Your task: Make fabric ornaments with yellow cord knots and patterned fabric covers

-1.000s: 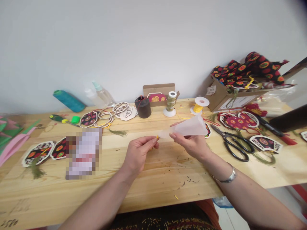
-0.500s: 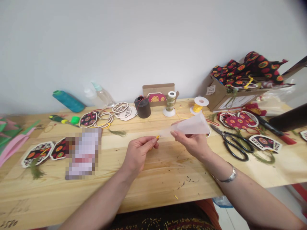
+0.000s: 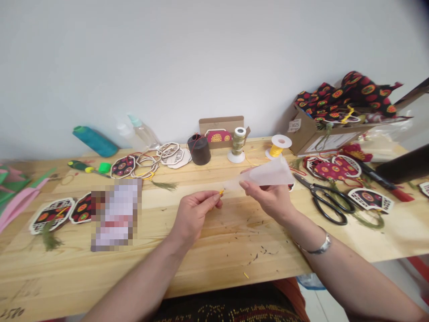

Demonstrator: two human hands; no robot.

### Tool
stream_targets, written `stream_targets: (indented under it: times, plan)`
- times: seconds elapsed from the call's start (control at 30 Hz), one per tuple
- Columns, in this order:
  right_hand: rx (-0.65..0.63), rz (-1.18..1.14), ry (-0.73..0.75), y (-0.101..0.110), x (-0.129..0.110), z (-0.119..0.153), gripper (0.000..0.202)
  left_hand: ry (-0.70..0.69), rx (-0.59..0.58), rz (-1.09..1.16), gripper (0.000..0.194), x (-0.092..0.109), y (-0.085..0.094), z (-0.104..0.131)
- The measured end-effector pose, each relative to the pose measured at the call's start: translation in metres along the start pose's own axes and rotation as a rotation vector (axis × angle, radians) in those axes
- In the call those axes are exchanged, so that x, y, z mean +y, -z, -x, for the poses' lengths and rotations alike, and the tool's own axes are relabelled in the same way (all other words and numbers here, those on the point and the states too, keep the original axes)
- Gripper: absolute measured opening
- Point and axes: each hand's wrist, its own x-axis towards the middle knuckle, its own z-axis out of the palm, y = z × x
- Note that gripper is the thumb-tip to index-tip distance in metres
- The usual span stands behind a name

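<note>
My left hand [image 3: 199, 210] pinches a small yellow cord end [image 3: 221, 192] between thumb and fingertips, above the middle of the wooden table [image 3: 214, 250]. Wrapped round a translucent white squeeze bottle [image 3: 268, 173], my right hand [image 3: 273, 199] tilts it so its narrow tip points left, close to the cord. Whether the tip touches the cord I cannot tell. Part of a patterned piece lies hidden behind my right hand. Black-handled scissors [image 3: 323, 197] rest just right of that hand.
Along the wall stand a black thread spool [image 3: 199, 150], a gold-green spool [image 3: 238, 145], a yellow cord spool [image 3: 279, 146] and a teal thread cone [image 3: 95, 141]. A cardboard box [image 3: 308, 129] holds patterned fabric. Tasselled ornaments [image 3: 52, 215] lie left; a pixelated item [image 3: 117, 214] is beside them.
The squeeze bottle and my right hand have shifted very slightly, the bottle turning a little. My left hand keeps its pinch in almost the same place.
</note>
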Motion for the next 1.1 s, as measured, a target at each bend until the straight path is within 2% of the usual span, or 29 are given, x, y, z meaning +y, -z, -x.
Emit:
stream_targets:
  times: [0.17,0.37,0.5,0.9,1.1]
  plan:
    - [-0.03,-0.017,-0.039,0.0,-0.004,-0.001,0.019,-0.093,0.024,-0.178,0.007,0.002,-0.001,0.004]
    - [-0.074,0.033,-0.017,0.0,-0.007,0.001,0.021,-0.418,0.042,-0.465,0.014,0.0,-0.002,0.01]
    - [-0.093,0.052,-0.009,0.0,-0.005,0.002,0.018,-0.529,0.042,-0.565,0.018,-0.003,-0.002,0.013]
    - [-0.009,0.047,0.049,0.003,-0.006,-0.002,0.019,-0.445,0.054,-0.518,0.013,-0.003,0.0,0.009]
    - [-0.064,0.052,0.065,0.001,-0.004,0.0,0.014,-0.38,0.035,-0.466,0.012,-0.004,0.001,0.007]
